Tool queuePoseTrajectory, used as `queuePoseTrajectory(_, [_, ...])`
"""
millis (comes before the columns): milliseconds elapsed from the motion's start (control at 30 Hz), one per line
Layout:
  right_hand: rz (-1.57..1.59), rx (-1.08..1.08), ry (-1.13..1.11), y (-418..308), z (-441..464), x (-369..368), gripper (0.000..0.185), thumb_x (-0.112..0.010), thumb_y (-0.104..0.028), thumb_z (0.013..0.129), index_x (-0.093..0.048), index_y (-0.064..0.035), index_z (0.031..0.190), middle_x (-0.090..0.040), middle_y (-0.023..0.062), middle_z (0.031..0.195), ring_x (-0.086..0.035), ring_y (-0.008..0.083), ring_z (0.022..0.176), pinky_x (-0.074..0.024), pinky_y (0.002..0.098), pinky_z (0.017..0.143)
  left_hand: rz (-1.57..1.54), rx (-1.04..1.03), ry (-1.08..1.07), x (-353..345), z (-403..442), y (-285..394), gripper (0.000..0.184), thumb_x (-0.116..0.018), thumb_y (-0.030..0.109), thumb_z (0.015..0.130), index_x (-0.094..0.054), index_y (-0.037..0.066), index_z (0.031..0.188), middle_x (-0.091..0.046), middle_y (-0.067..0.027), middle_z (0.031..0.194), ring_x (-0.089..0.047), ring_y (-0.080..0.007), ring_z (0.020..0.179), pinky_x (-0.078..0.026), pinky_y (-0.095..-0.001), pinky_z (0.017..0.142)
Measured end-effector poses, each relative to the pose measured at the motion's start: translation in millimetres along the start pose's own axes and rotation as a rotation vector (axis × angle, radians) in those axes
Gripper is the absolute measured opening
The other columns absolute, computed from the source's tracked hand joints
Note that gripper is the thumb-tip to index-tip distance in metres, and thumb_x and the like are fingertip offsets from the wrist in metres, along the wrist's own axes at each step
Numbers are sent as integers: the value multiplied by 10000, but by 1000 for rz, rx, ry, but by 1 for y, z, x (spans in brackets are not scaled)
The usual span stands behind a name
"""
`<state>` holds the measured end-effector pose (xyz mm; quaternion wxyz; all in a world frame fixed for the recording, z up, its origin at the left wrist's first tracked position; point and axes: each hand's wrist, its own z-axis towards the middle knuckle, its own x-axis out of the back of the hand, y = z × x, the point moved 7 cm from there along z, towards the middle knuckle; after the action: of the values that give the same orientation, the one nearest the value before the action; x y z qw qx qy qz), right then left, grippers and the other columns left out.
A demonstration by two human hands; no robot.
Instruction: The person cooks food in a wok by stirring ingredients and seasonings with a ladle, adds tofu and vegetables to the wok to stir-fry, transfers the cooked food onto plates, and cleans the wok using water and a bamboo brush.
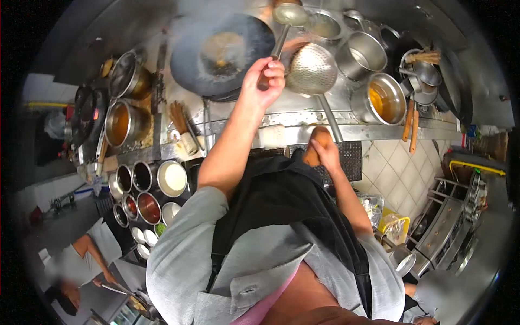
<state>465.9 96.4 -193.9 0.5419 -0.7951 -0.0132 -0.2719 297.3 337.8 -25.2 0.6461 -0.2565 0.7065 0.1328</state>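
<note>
Nearest, a black apron [276, 200] is worn over a grey shirt [184, 244]. Just beyond the apron, the right hand [326, 153] is laid with bent fingers against a brown rounded item [312, 156]; whether this is grasped cannot be told. To the left, round metal containers [160, 180] are grouped, one filled with something white. On the tabletop [300, 115], a bristle brush [177, 116] is seen near the left edge and a pot [361, 106] of amber liquid on the right. Above the tabletop, a ladle [292, 15] is grasped by the left hand [264, 81], its bowl pointed away from the body. A perforated strainer [312, 70] is set beside that hand, handle turned nearward. Farther left, a dark wok [187, 62] is veiled by steam.
</note>
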Motion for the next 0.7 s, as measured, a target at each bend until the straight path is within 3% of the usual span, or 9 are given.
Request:
queuePoseTrajectory(100, [75,86,-206,-34,46,-96,540,-765,-340,866,-588,-25,1269,-719,160,1095,-690,249,1006,-531,361,898,145,-46,84,-7,-78,16,65,-554,153,965,-535,111,920,-537,17,771,-534,-82,571,-398,-268,467])
queuePoseTrajectory(200, [13,13,-393,-14,72,-177,568,-781,-353,836,-591,-32,1264,-708,170,1133,-681,267,1047,-519,369,939,286,-124,225,-3,-146,27,70,-546,152,989,-564,102,1036,-519,24,793,-499,-63,562,-380,-241,435])
queuePoseTrajectory(400, [-96,-54,-351,34,76,-215,706,-818,-358,790,-518,-51,1350,-686,167,1201,-661,310,1109,-506,385,979,519,-163,545,27,-262,46,119,-541,151,999,-515,142,1114,-529,33,754,-467,-59,507,-357,-230,364])
queuePoseTrajectory(433, [-36,0,-361,12,62,-205,746,-831,-332,777,-487,-35,1369,-681,186,1192,-655,343,1100,-499,396,993,545,-171,585,31,-280,47,139,-540,148,998,-508,142,1133,-529,32,754,-463,-60,501,-356,-231,354])
queuePoseTrajectory(533, [-284,140,-233,-6,46,-184,768,-835,-318,779,-471,-7,1380,-683,195,1144,-652,359,1082,-497,402,993,770,-272,754,40,-326,69,472,-536,106,979,-420,131,1436,-523,8,744,-450,-73,466,-369,-233,344])
queuePoseTrajectory(633, [-308,193,-173,3,39,-170,789,-835,-301,788,-447,14,1398,-686,205,1069,-665,356,1024,-517,409,948,1157,-369,948,48,-327,100,688,-536,62,925,-289,114,1565,-524,-14,713,-460,-104,432,-382,-240,361])
queuePoseTrajectory(700, [-116,133,-245,19,40,-158,790,-821,-320,803,-440,21,1405,-687,211,1056,-672,345,1003,-528,409,911,1598,-442,1071,45,-296,111,718,-539,64,895,-287,52,1566,-568,-39,714,-497,-134,450,-408,-281,394])
